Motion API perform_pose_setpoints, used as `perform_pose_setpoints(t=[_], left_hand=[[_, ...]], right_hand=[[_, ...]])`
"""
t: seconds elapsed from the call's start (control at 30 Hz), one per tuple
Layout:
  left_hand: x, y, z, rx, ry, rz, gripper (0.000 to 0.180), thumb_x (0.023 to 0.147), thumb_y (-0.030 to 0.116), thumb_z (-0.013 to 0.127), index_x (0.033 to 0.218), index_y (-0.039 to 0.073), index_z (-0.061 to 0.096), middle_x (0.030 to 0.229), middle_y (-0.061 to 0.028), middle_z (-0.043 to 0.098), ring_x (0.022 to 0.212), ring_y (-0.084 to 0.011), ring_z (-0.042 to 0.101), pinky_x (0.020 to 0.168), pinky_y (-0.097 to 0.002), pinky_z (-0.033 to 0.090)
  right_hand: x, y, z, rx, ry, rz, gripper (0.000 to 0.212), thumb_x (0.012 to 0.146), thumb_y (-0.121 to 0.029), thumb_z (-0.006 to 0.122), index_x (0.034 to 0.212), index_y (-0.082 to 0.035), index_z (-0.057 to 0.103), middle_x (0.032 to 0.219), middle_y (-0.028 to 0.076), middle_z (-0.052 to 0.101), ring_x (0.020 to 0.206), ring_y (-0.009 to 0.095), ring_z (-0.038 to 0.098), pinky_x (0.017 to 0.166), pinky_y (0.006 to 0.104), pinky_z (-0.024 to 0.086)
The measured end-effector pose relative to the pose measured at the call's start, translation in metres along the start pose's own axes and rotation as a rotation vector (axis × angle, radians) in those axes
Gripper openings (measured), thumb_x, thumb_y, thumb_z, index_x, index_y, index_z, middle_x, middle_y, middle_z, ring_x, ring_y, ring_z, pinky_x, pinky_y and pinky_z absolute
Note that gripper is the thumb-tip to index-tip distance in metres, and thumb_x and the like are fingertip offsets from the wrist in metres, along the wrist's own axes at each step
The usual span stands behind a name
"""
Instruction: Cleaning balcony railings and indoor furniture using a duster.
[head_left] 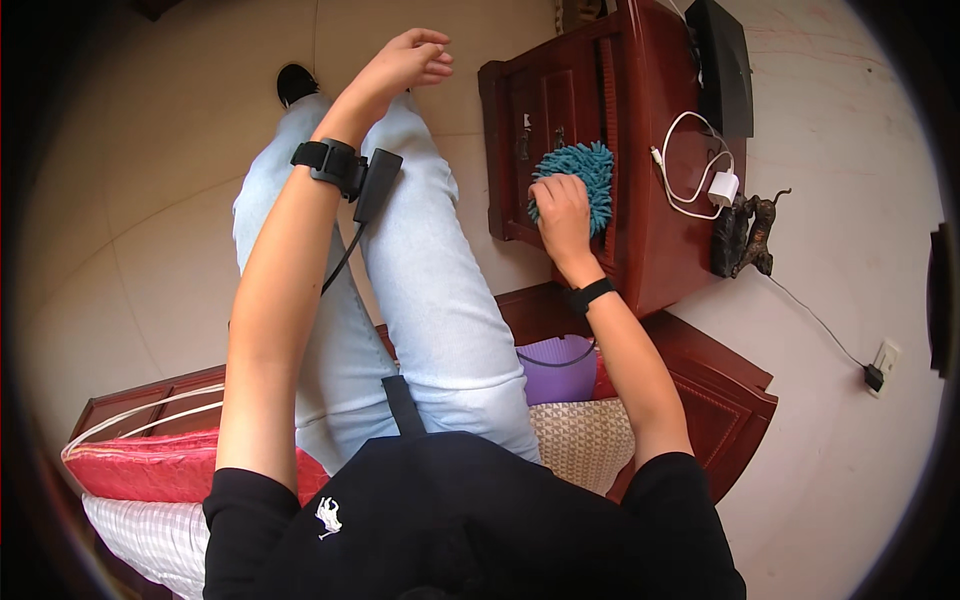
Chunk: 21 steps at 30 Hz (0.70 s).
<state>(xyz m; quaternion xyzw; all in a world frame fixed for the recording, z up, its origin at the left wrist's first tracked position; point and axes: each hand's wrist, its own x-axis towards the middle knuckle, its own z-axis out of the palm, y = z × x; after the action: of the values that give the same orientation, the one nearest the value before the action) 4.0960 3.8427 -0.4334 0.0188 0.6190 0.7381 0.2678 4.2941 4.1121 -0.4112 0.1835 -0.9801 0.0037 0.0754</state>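
Note:
My right hand (564, 212) grips a teal chenille cleaning mitt (592, 165) with shaggy strands, its fingers curled over the near-left side. The mitt lies against the carved front of a dark red wooden cabinet (650, 200), just below its top edge. Metal fittings show on the cabinet front to the left of the mitt. My left hand (408, 62) hangs in the air above my legs, fingers loosely bent and slightly apart, with nothing visible in it. A black device on a strap (335, 165) sits on my left forearm.
On the cabinet top lie a white charger with cable (722, 188), a dark animal figurine (755, 235) and a black box-like object (722, 70). A purple container (557, 370) stands beside my right thigh. A plug sits in the wall socket (882, 368). Red cushioning (150, 460) lies at left.

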Motion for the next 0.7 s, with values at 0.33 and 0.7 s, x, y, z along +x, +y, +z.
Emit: perform_pose_setpoints(t=[0.33, 0.7], left_hand=[[-0.003, 0.002, 0.003, 0.059, 0.005, -0.008, 0.04, 0.103, 0.024, 0.049, 0.136, 0.002, 0.053, 0.115, -0.0092, 0.067, 0.104, -0.0165, 0.066, 0.095, -0.0284, 0.053], [0.002, 0.008, 0.013, 0.086, -0.027, -0.024, 0.038, 0.103, 0.023, 0.049, 0.135, 0.003, 0.054, 0.115, -0.008, 0.067, 0.104, -0.0153, 0.066, 0.095, -0.0275, 0.053]], right_hand=[[-0.001, -0.002, -0.067, 0.411, 0.282, 0.25, 0.018, 0.07, 0.014, 0.05, 0.073, -0.001, 0.06, 0.076, 0.012, 0.062, 0.079, 0.03, 0.061, 0.077, 0.0388, 0.049], [0.006, -0.024, -0.105, 0.501, 0.565, 0.378, 0.017, 0.063, 0.016, 0.049, 0.067, 0.002, 0.059, 0.069, 0.011, 0.06, 0.074, 0.027, 0.061, 0.075, 0.0366, 0.052]])
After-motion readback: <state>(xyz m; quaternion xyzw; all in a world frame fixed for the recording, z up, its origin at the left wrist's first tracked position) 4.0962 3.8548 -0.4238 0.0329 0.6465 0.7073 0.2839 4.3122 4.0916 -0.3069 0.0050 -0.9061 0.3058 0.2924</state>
